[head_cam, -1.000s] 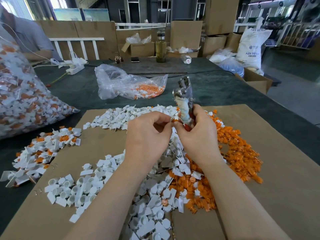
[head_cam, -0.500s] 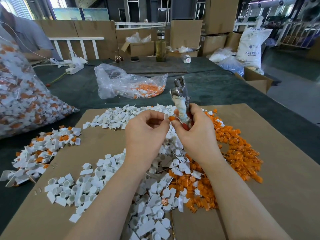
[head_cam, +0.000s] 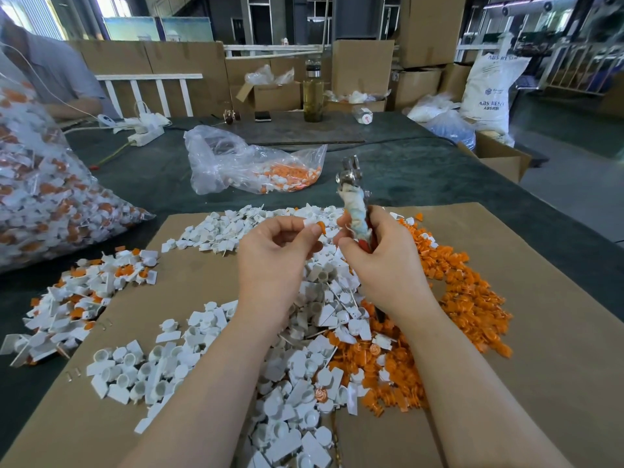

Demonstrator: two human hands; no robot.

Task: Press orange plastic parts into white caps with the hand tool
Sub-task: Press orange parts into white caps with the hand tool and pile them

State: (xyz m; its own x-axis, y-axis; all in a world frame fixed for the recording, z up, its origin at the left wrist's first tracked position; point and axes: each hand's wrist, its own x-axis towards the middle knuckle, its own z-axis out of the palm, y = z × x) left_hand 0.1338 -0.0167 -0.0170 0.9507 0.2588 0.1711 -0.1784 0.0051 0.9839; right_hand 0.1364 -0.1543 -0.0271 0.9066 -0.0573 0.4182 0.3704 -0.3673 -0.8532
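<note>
Fingers of our left hand pinch a white cap with an orange part at its edge, while those of our right hand curl round the hand tool, its metal head pointing up and away from us. Beneath the fingers spreads the brown cardboard sheet on the dark desk, and beyond them to the left sits the big clear bag of finished pieces, with a smaller plastic bag straight ahead. Under and left of the fingers lies the pile of white caps; right of them, the heap of orange parts. We judge the step to be seating the orange part in the cap before pressing; whether it is fully seated we cannot tell. Next we would need to bring the pinched pair to the tool's head, square, and squeeze. Between the two hands there is a small gap, and the air above the piles is open, so the move has room. The cardboard's far edge lies just beyond the fingers.
</note>
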